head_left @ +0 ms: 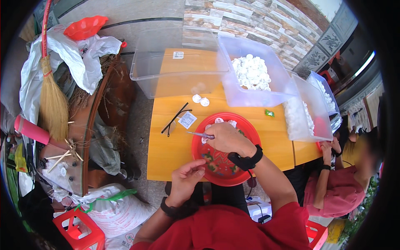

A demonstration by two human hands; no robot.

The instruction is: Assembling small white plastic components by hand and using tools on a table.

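My right hand (229, 138) is closed over the red basin (255, 137) and grips a small screwdriver (203, 135) with a see-through purplish handle. Its thin shaft points left. At the basin's near left rim, my left hand (186, 179) has its index finger stretched out and appears to hold nothing. White round pieces (218, 120) lie in the far part of the basin, partly covered by my right hand. The basin's bottom has a coloured pattern. Two more white round caps (204, 101) rest on the table beyond it.
On the yellow table (166, 166) are black thin rods (175, 118), a printed card (187, 120) and a green packet (269, 113). Behind stand a clear bin (146, 71) and a bin of white pieces (233, 93). A co-worker (337, 187) sits right; a broom (54, 100) leans left.
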